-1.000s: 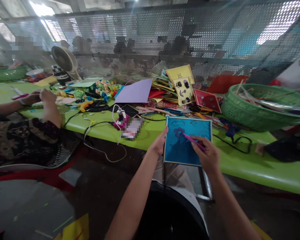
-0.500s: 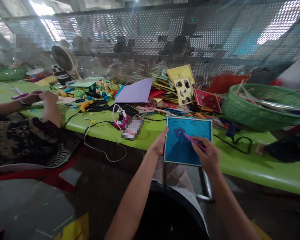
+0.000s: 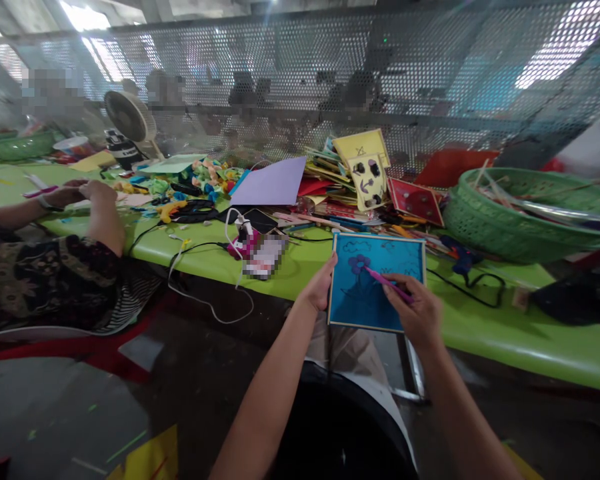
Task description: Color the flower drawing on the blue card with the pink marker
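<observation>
A blue board (image 3: 365, 300) with a pale wooden frame is tilted over my lap at the table's front edge. It bears line drawings of clouds and a purple-petalled flower (image 3: 359, 265). My left hand (image 3: 324, 283) is closed on the board's left edge. In my right hand (image 3: 420, 307) is a pink-purple marker (image 3: 387, 280), pinched between the fingers. The marker's tip is at the right side of the flower; whether it touches the surface I cannot tell. The right hand overlaps the board's right edge.
The green table (image 3: 300, 280) carries a phone (image 3: 266, 257), a pink power socket (image 3: 243, 243) with cables, a purple sheet (image 3: 270, 181), stacked cards (image 3: 367, 181) and a green basket (image 3: 520, 233). A glue gun (image 3: 460, 253) lies at right. A co-worker's hands (image 3: 87, 192) work at left.
Almost nothing differs. Both hands keep their hold, and the marker tip stays by the flower.
</observation>
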Tool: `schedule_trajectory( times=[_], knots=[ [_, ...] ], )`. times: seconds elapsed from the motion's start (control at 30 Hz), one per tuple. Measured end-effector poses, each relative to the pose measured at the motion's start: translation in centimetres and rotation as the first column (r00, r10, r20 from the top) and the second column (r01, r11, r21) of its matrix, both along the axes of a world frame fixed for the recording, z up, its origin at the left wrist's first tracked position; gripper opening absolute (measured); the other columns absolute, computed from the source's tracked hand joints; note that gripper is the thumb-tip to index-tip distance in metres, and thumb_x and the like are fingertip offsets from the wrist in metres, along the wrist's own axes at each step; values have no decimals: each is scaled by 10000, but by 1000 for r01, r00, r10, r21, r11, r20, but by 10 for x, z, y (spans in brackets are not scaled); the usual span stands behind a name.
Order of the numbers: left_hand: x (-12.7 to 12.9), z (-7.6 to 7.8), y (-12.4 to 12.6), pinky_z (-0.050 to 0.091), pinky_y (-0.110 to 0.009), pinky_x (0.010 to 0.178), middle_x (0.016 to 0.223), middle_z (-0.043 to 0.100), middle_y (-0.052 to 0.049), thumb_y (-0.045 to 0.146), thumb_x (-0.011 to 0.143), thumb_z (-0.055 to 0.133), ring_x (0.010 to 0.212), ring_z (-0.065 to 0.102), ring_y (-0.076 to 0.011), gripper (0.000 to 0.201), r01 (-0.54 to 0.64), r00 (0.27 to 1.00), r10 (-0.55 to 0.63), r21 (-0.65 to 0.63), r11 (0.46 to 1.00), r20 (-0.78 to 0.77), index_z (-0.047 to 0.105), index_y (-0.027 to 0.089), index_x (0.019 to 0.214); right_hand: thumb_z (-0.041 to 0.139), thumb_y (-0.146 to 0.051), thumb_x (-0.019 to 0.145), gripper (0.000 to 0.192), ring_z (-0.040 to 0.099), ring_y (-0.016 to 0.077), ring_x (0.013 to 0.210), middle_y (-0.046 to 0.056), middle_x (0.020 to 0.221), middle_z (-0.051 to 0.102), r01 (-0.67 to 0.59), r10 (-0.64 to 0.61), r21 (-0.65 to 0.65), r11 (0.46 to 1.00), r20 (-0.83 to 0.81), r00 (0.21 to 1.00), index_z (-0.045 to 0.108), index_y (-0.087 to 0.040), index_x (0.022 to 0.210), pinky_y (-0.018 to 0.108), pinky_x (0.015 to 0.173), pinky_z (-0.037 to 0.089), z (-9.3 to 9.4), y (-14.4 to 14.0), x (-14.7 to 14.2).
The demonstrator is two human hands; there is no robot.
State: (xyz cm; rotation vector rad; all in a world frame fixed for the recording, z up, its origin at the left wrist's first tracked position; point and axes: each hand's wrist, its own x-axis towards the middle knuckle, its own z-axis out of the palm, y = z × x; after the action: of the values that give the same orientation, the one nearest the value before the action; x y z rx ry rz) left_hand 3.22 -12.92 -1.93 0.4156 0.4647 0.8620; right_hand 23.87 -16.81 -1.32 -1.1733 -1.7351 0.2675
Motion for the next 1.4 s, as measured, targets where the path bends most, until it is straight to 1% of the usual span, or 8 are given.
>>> schedule_trajectory(
  times=[0.13, 0.3, 0.43, 0.8, 0.97, 1.17, 1.27, 1.4],
  knots=[
    [0, 1, 0, 562, -488, 1007, 1100, 787, -170, 604, 1029, 361, 995, 765, -296, 658, 0, 999, 0, 11, 1000, 32, 677, 103, 1316, 663, -334, 924, 178, 679, 213, 782, 47, 903, 765, -42, 42, 1, 999, 38, 998, 772, -222, 1010, 339, 731, 510, 2, -1, 0],
    [0, 4, -1, 550, -499, 1025, 1079, 792, -163, 571, 1056, 275, 1007, 763, -290, 670, -15, 1000, 15, -22, 1000, 0, 670, 98, 1318, 673, -337, 922, 184, 675, 209, 779, 52, 926, 765, 7, -7, 9, 1000, 8, 1000, 768, -222, 1029, 333, 716, 504, -1, 0, 1],
    [0, 4, -1, 532, -519, 1047, 1076, 791, -172, 576, 1051, 289, 1008, 762, -299, 673, -15, 1000, 15, -26, 1000, 0, 666, 93, 1329, 675, -336, 917, 177, 677, 206, 779, 44, 910, 766, -22, 21, 12, 1000, 34, 999, 771, -228, 1020, 333, 729, 507, -1, 1, 2],
    [1, 1, 0, 565, -500, 1001, 1080, 789, -180, 596, 1038, 328, 966, 772, -296, 675, -32, 999, 32, -32, 999, -11, 672, 93, 1327, 685, -366, 906, 219, 651, 188, 728, 49, 893, 758, 17, -17, -14, 1000, -55, 998, 768, -202, 1027, 316, 675, 485, -2, 2, 0],
    [0, 0, 0, 577, -485, 983, 1083, 789, -180, 585, 1041, 329, 954, 775, -291, 662, -27, 1000, 28, -29, 999, 9, 670, 99, 1335, 678, -384, 912, 241, 611, 170, 662, 40, 842, 738, 20, -22, -45, 999, -39, 999, 767, -203, 1044, 304, 624, 464, -2, 1, 1],
    [-2, -5, 2, 565, -477, 1003, 1098, 784, -186, 614, 1004, 431, 957, 775, -292, 674, 3, 998, -2, -6, 1000, 65, 643, 92, 1374, 659, -382, 916, 222, 667, 212, 753, 51, 878, 755, -19, 21, -46, 999, 37, 999, 776, -221, 1016, 340, 705, 516, 1, -1, 2],
    [-2, -3, 2, 562, -500, 1003, 1101, 782, -194, 618, 1014, 394, 968, 772, -303, 689, 13, 999, -12, -12, 1000, 47, 645, 83, 1368, 658, -372, 913, 216, 678, 213, 766, 51, 890, 762, -3, 4, -29, 1000, 21, 1000, 775, -218, 1010, 342, 727, 523, 2, -1, 1],
    [0, 1, -1, 575, -511, 982, 1084, 785, -193, 598, 1039, 318, 956, 774, -308, 692, -29, 1000, 29, -19, 999, -5, 664, 82, 1344, 664, -389, 909, 239, 656, 199, 728, 51, 886, 761, 32, -32, -25, 999, -20, 999, 771, -213, 1030, 321, 671, 501, 1, -1, 0]
  ],
)
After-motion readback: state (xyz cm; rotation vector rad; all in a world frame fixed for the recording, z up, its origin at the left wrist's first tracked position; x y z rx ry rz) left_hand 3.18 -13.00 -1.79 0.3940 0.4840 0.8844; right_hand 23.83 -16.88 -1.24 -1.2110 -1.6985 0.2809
